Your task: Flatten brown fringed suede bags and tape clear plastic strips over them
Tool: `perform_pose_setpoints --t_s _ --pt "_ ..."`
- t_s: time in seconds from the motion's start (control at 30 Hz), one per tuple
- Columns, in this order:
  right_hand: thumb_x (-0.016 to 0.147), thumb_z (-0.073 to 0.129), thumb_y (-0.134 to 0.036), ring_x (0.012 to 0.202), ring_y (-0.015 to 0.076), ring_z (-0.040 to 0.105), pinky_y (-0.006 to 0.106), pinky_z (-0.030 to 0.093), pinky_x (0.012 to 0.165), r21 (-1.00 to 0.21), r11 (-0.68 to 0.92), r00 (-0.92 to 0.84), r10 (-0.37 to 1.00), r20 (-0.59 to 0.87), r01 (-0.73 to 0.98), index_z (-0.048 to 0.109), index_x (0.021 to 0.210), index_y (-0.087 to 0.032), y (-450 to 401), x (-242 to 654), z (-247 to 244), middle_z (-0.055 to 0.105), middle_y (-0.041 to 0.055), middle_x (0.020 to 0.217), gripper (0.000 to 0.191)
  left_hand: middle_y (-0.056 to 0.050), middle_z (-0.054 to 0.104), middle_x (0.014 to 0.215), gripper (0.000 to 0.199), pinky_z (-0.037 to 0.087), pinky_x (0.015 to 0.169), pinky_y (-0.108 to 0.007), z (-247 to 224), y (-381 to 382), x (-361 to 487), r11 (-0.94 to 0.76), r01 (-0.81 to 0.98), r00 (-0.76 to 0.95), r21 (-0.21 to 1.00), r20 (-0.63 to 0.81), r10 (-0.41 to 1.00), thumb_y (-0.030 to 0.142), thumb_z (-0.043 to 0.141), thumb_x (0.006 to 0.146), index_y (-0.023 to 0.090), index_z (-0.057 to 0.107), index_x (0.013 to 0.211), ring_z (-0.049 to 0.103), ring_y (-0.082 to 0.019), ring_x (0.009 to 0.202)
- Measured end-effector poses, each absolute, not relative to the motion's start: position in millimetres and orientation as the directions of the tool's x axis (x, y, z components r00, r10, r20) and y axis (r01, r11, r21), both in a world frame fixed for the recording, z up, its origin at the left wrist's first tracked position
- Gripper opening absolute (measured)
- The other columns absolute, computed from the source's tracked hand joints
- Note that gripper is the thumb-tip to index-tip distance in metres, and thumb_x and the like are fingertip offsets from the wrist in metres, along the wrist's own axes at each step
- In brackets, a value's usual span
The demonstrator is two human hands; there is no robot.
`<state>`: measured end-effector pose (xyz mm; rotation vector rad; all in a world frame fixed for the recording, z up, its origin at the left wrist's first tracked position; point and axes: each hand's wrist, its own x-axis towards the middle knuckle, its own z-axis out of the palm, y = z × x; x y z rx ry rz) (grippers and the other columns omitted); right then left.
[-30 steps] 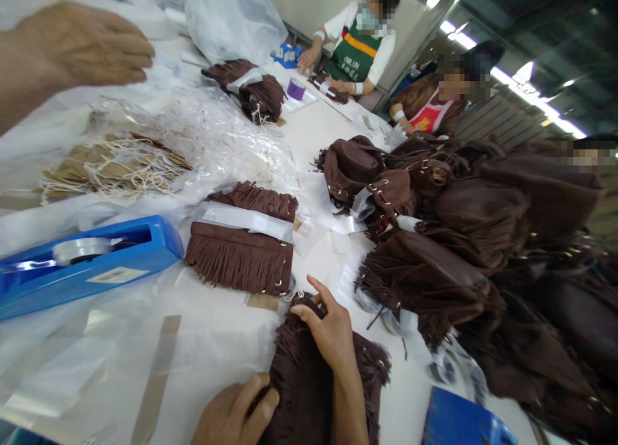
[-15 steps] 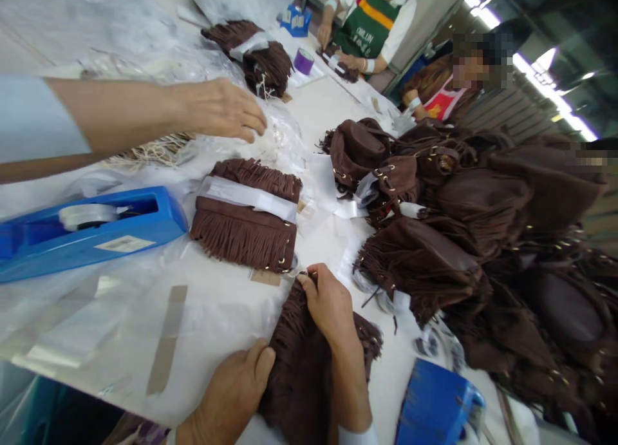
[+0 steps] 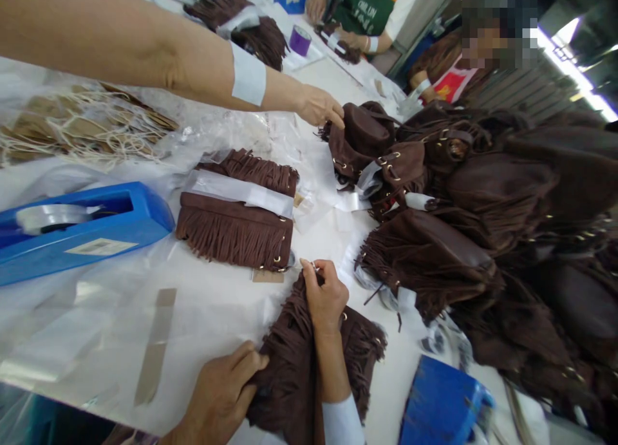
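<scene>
A dark brown fringed bag point(image 3: 290, 368) lies at the table's near edge, its fringe strips hanging along both sides. My left hand point(image 3: 224, 384) grips its left edge, thumb and fingers pressed on the fringe. Over the bag's upper end, my right hand point(image 3: 326, 297) is closed in a pinch; the small piece between its fingertips is too small to name. Just beyond lies another fringed bag point(image 3: 232, 229), folded flat with a white paper band point(image 3: 241, 190) across it. A brown tag point(image 3: 268, 276) shows beneath that bag's lower right corner.
A co-worker's hand point(image 3: 321, 107) touches the pile of brown bags point(image 3: 434, 239) on the right. At left stands a blue tape dispenser point(image 3: 91, 232), near stringed tags point(image 3: 87, 123). A blue box-like object point(image 3: 441, 400) is at lower right. Two people work farther back.
The co-worker's arm has reached rightward, from over the plastic to the bag pile. My left hand has shifted slightly left and down on the bag's edge. My right hand keeps its pinch.
</scene>
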<state>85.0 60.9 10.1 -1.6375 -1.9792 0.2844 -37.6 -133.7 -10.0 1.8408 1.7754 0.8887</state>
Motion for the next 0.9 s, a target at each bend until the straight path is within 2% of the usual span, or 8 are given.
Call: perform_pose_setpoints --t_s 0.1,0.27,0.43,0.53,0.6,0.73,0.83,0.9 --pt "0.092 0.056 -0.056 0.058 0.0143 0.064 0.024 0.037 0.059 -0.439 0.231 -0.08 0.939 0.336 0.868 0.065 0.083 -0.022 60 84 5 0.069 -0.0022 0.066 0.037 0.002 0.064 0.081 0.03 0.049 0.058 -0.022 -4 -133 -38 -0.06 0.661 -0.057 0.748 0.13 0.99 0.004 0.041 0.081 0.026 0.056 0.097 0.066 -0.012 0.067" --pt "0.095 0.055 -0.053 0.059 0.0139 0.064 0.024 0.038 0.059 -0.391 0.221 -0.043 0.908 0.416 0.894 0.065 0.085 -0.021 57 81 1 0.068 -0.0012 0.065 0.035 0.002 0.068 0.085 0.03 0.053 0.066 -0.02 3 -135 -34 -0.06 0.684 -0.113 0.727 0.186 0.976 0.008 0.041 0.085 0.023 0.054 0.107 0.069 -0.011 0.073" --pt "0.096 0.053 -0.049 0.055 0.0147 0.062 0.025 0.035 0.056 -0.395 0.219 -0.039 0.908 0.416 0.892 0.065 0.086 -0.021 58 79 5 0.068 -0.0016 0.064 0.032 -0.004 0.072 0.101 0.029 0.055 0.07 -0.021 5 -135 -31 -0.063 0.824 -0.093 0.564 0.245 0.965 0.01 0.039 0.087 0.019 0.055 0.11 0.072 -0.013 0.083" --pt "0.096 0.052 -0.05 0.056 0.0153 0.062 0.025 0.035 0.058 -0.444 0.202 -0.032 0.933 0.36 0.873 0.065 0.086 -0.021 58 78 10 0.069 -0.0008 0.068 0.033 -0.009 0.069 0.115 0.039 0.055 0.066 -0.024 11 -130 -30 -0.087 0.906 -0.035 0.415 0.277 0.96 0.011 0.04 0.088 0.018 0.053 0.124 0.071 -0.015 0.083" --pt "0.095 0.05 -0.052 0.059 0.0155 0.062 0.025 0.036 0.059 -0.485 0.168 -0.016 0.953 0.302 0.858 0.065 0.087 -0.022 58 77 13 0.07 0.0001 0.069 0.035 -0.008 0.069 0.112 0.042 0.055 0.065 -0.024 14 -126 -28 -0.15 0.92 0.039 0.362 0.296 0.955 0.007 0.04 0.088 0.02 0.053 0.125 0.07 -0.014 0.079" --pt "0.092 0.05 -0.057 0.056 0.0143 0.057 0.024 0.036 0.059 -0.601 0.089 0.017 0.986 0.168 0.794 0.065 0.085 -0.022 62 79 19 0.065 -0.0015 0.064 0.039 -0.004 0.069 0.093 0.023 0.054 0.064 -0.025 13 -122 -25 -0.241 0.907 0.107 0.346 0.363 0.926 0.009 0.044 0.09 0.021 0.059 0.102 0.067 -0.015 0.073" --pt "0.089 0.052 -0.058 0.049 0.0123 0.05 0.023 0.035 0.054 -0.761 0.005 0.013 1.0 0.018 0.648 0.062 0.079 -0.021 70 85 21 0.055 -0.0055 0.053 0.039 0.0 0.064 0.078 0.017 0.05 0.057 -0.023 2 -126 -26 -0.249 0.897 0.11 0.367 0.358 0.927 0.009 0.046 0.09 0.022 0.057 0.087 0.063 -0.013 0.061" --pt "0.086 0.056 -0.059 0.044 0.0113 0.044 0.022 0.032 0.048 -0.846 -0.091 0.012 0.995 -0.1 0.526 0.059 0.075 -0.021 75 88 22 0.046 -0.0079 0.047 0.04 0.0 0.064 0.079 0.018 0.05 0.056 -0.023 -7 -130 -26 -0.223 0.894 0.093 0.388 0.327 0.94 0.008 0.046 0.089 0.023 0.056 0.087 0.062 -0.013 0.061"
